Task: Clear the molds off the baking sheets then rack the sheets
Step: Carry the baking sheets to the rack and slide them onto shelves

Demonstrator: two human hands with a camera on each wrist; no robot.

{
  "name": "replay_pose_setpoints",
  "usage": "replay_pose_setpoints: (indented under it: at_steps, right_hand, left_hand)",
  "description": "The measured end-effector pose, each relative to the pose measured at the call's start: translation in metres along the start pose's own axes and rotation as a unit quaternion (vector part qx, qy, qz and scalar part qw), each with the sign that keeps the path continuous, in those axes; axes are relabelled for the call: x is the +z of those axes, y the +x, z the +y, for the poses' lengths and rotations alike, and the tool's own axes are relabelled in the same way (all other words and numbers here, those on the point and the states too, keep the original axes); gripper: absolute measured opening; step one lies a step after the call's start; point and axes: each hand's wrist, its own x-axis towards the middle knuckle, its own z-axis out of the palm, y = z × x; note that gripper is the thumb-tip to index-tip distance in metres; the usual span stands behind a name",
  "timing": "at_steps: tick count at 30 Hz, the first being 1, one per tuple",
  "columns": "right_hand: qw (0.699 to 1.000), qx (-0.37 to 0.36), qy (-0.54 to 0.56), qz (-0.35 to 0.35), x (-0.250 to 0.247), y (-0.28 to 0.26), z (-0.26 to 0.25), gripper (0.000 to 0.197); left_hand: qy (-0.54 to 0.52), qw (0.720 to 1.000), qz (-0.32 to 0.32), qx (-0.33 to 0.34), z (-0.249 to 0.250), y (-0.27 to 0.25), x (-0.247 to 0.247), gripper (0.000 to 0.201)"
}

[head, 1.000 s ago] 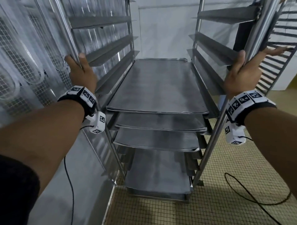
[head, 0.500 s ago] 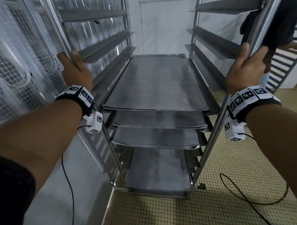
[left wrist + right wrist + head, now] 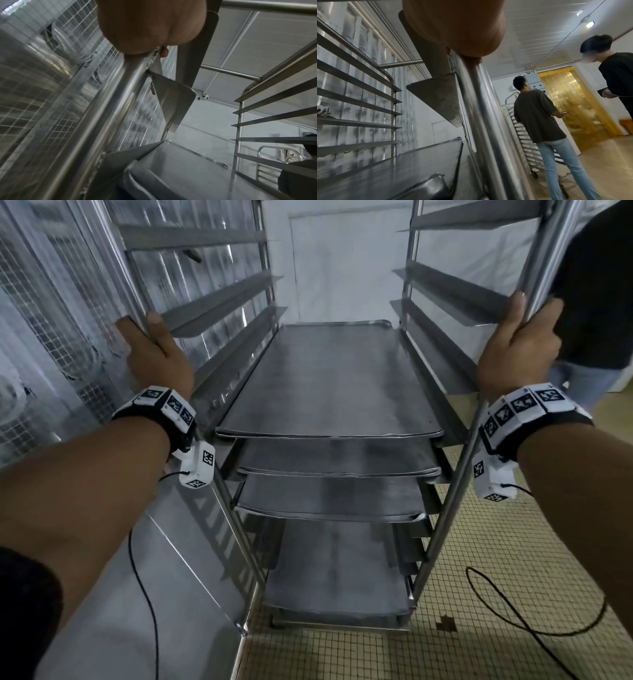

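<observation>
A: On the left upright (image 3: 113, 273) of the rack (image 3: 436, 537), your left hand (image 3: 158, 361) was wrapped round the tube, thumb lying up its inner side. The wrist view showed the palm closed round it, just above a runner weld.

B: And the sheets themselves?

A: Between your arms, four baking sheets (image 3: 329, 381) sat on the runners (image 3: 219, 302), stacked one level over the next in the lower half. I saw no molds on any of them. The upper runners were bare.

B: So the racking looked done?

A: As far as those views reached, yes. I judged you were shifting the loaded rack, not loading it.

B: What about the right side?

A: Your right hand (image 3: 520, 354) gripped the right upright (image 3: 548, 251) at about the same height, thumb along the tube. Both hands were clenched on the frame, neither on a sheet.

B: Anything you'd have done differently?

A: Keep both grips level and push evenly, so the rack tracks straight and the sheets don't slide forward off their runners. The front edges already stuck out unevenly. Mind the steel panel (image 3: 144, 594) close on the left, and the cable (image 3: 534, 618) looped on the tiled floor (image 3: 342, 655) to the right; a wheel could snag it. A person in dark top (image 3: 596, 302) stood just beyond the right upright, so I'd have gone slowly there.
</observation>
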Motion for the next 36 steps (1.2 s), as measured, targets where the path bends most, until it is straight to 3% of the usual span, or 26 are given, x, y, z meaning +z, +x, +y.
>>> replay_pose_setpoints:
  at_steps: [5,13,17,22,26,29,33,36]
  right_hand:
    - [0.999,-0.035,0.033,-0.004,0.024,0.003,-0.005,0.064]
    - [1.0,-0.016,-0.006,-0.014,0.079,0.011,-0.004,0.058]
    - [1.0,-0.01,-0.009,-0.004,0.107,0.021,0.003,0.06]
    - [1.0,0.002,-0.004,0.007,0.136,0.032,0.015,0.079]
    - [1.0,-0.003,-0.023,-0.001,0.145,0.038,0.015,0.066]
    - [0.999,0.012,-0.029,-0.003,0.164,0.047,0.024,0.092]
    - [0.999,0.02,-0.042,-0.019,0.179,0.051,0.028,0.07]
    - [1.0,0.007,-0.014,-0.004,0.191,0.047,0.03,0.078]
  left_hand:
    - [0.006,0.999,0.034,0.015,-0.02,0.026,0.03,0.056]
    - [0.033,0.999,0.038,0.014,-0.036,0.062,0.065,0.051]
    - [0.085,0.996,0.01,0.0,-0.025,0.06,0.072,0.052]
    - [0.011,0.999,0.014,0.028,-0.044,0.074,0.097,0.05]
    - [-0.008,0.999,0.023,0.042,-0.05,0.08,0.117,0.049]
    - [-0.029,0.998,0.024,0.048,-0.058,0.091,0.13,0.048]
    - [-0.056,0.997,0.018,0.044,-0.073,0.111,0.149,0.05]
    - [-0.075,0.996,0.004,0.052,-0.084,0.123,0.161,0.049]
